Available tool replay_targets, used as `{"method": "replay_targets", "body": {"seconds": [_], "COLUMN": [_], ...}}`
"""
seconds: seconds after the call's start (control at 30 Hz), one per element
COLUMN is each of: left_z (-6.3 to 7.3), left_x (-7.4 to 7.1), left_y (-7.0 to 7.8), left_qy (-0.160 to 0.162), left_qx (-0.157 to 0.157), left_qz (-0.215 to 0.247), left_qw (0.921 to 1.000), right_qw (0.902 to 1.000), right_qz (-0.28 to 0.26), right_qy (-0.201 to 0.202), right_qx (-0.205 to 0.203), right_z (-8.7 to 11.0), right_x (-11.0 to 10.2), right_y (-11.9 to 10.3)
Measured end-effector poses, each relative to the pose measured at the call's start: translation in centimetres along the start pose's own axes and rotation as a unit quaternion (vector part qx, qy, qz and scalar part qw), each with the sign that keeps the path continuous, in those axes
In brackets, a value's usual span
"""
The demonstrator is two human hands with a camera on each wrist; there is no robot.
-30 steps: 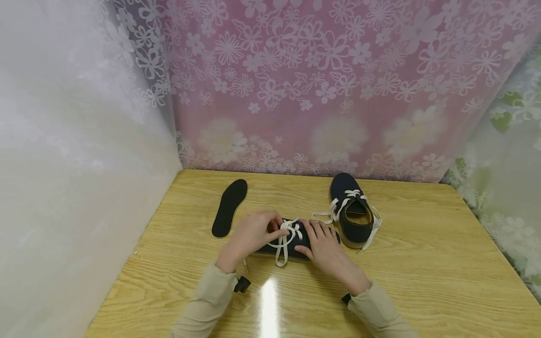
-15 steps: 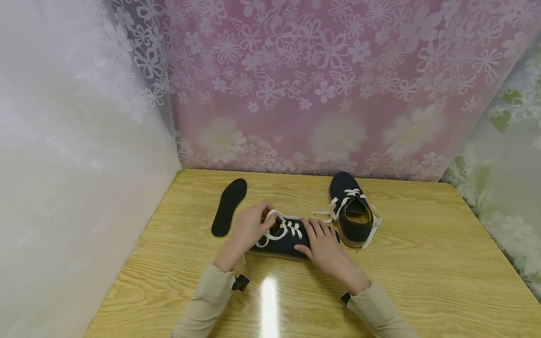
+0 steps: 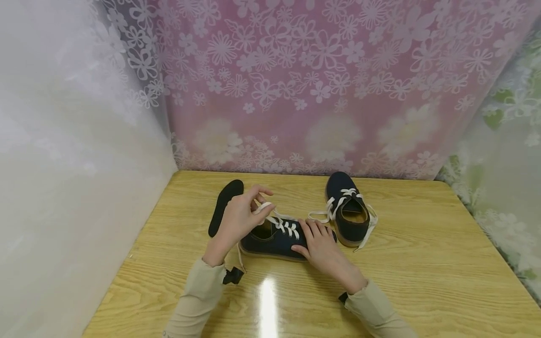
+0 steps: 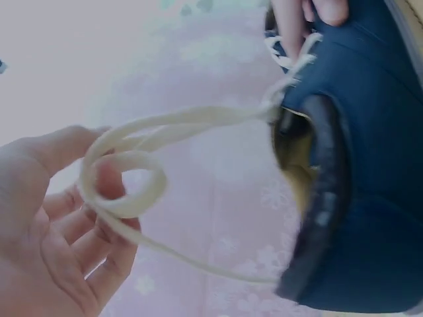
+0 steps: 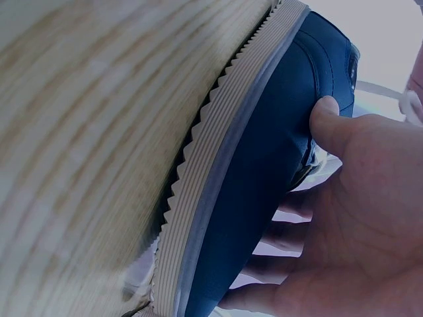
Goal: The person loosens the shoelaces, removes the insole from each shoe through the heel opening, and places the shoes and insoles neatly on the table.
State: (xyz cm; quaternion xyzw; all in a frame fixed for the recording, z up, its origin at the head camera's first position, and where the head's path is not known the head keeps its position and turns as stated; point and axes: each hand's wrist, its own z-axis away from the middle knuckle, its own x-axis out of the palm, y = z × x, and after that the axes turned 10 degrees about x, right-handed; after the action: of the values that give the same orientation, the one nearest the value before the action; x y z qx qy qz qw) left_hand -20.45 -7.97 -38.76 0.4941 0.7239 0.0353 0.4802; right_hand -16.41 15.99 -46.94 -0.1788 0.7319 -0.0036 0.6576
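Observation:
A dark navy sneaker (image 3: 270, 247) lies sideways on the table, its toe to the right and its opening to the left. My left hand (image 3: 237, 217) pinches its white shoelace (image 4: 158, 119) between thumb and fingers, just above the opening. In the left wrist view the lace stretches from the eyelets to the hand and makes a small loop there. With thumb on the near side and fingers over the top, my right hand (image 3: 325, 249) holds the sneaker's front part. The right wrist view shows the ribbed sole (image 5: 218, 125) on the table.
Another navy sneaker (image 3: 338, 185) stands behind to the right, its white laces loose on both sides. A black insole (image 3: 222, 202) lies back left, partly behind my left hand. A floral curtain (image 3: 296, 94) hangs beyond the wooden table (image 3: 422, 263).
My left hand has moved left and up, drawing the shoelace along. The bow-like loops over the sneaker have come apart and its opening shows. The right hand stays on the front part.

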Motion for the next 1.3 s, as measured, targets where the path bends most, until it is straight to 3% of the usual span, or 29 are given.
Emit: {"method": "replay_targets", "body": {"seconds": [0.2,0.33,0.47,0.57,0.63,0.8,0.93,1.13,1.3], "left_z": [-0.3,-0.7,-1.2,-1.6,-1.8,-1.5,-0.4,1.4,2.5], "left_x": [-0.7,-0.6,0.3,1.1,1.5,2.2,1.9,0.8,0.2], "left_y": [1.1,1.1,0.3,-0.5,-1.1,-1.8,-2.2,-3.5,-4.6], "left_qy": [-0.043,-0.052,-0.025,-0.001,-0.003,-0.07,-0.116,-0.158,-0.173], "left_qx": [0.043,0.05,0.018,-0.014,-0.031,-0.04,-0.051,-0.079,-0.101], "left_qz": [0.024,0.042,0.034,0.001,-0.021,-0.076,-0.089,-0.099,-0.101], "left_qw": [0.9978,0.9965,0.9989,0.9999,0.9993,0.9938,0.9879,0.9793,0.9744], "right_qw": [1.0,1.0,1.0,1.0,1.0,0.9999,0.9997,0.9996,0.9996], "right_qz": [-0.002,-0.005,-0.004,-0.005,-0.004,-0.002,-0.004,-0.002,-0.001], "right_qy": [0.001,0.004,0.004,0.002,0.0,-0.011,-0.02,-0.024,-0.023], "right_qx": [0.002,-0.002,-0.003,-0.001,0.001,0.006,0.01,0.015,0.014], "right_z": [0.1,0.1,0.0,0.0,0.0,0.1,0.1,0.1,0.0], "right_x": [-0.2,-0.2,-0.1,-0.1,-0.1,-0.1,-0.1,-0.1,0.1], "right_y": [-0.1,-0.1,0.0,0.0,0.0,0.0,-0.1,0.0,0.1]}}
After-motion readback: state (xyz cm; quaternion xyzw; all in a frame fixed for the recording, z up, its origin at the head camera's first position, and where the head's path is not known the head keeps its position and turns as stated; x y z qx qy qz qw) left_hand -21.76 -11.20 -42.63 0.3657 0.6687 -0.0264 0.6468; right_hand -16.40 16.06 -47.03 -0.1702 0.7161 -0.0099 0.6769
